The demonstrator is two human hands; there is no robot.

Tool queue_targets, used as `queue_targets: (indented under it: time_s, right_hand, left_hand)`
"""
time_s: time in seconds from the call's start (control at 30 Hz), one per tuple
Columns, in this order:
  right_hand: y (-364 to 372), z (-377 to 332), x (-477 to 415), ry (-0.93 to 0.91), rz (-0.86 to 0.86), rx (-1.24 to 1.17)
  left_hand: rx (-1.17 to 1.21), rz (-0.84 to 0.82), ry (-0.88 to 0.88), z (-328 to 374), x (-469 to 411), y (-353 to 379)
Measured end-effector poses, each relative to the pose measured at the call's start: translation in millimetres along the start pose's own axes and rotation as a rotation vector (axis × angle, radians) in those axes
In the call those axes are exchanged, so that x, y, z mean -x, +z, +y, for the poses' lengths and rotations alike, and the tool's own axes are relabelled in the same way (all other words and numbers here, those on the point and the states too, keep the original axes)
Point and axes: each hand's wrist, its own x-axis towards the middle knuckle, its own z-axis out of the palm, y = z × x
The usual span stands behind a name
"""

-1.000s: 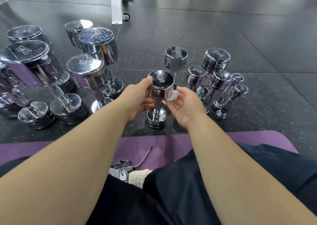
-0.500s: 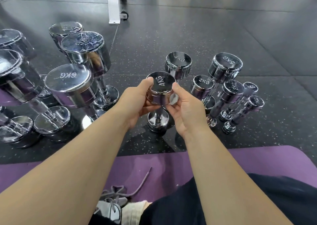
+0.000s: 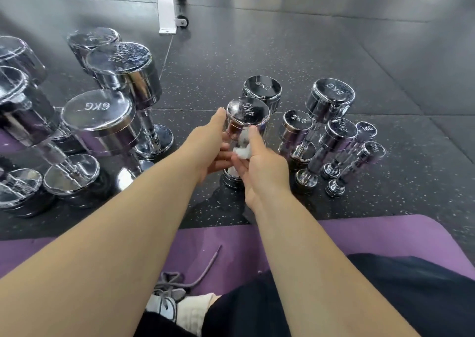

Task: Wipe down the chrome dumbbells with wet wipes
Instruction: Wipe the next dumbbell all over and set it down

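right grip: pinches wet wipe | left grip: holds 4KG dumbbell

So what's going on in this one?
A person at a purple mat is cleaning an upright 4KG dumbbell on the gym floor. The left hand grips its top head to steady it; the right hand pinches a white wet wipe at the chrome just below. A 6KG dumbbell and 2KG dumbbell stand either side.

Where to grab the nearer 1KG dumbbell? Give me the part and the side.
Probably the thin handle of the nearer 1KG dumbbell, between its heads, from the right: it stands on end, the other 1KG dumbbell crowds its left, and the floor on its right is bare.
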Motion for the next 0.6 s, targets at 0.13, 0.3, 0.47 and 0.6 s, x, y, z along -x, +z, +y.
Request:
queue_targets:
  time_s: [0.13,0.3,0.47,0.6]
  right_hand:
    - [11.7,6.3,20.4,0.044,-0.2,0.052]
    - [45.8,3.9,43.2,0.17,-0.277,0.057]
    - [95.9,12.3,48.2,0.16,-0.252,0.229]
    - [128.6,12.7,54.8,0.109,-0.325,0.382]
  left_hand:
    - [-0.261,0.161,0.21,2.6,24.4,-26.2]
    - [-0.439,0.453,0.521,25.5,65.5,-80.4]
    - [-0.221,0.705,0.203,14.5,65.7,-128.9]
    - [0.265,0.517,-0.097,5.5,64.3,-137.4]
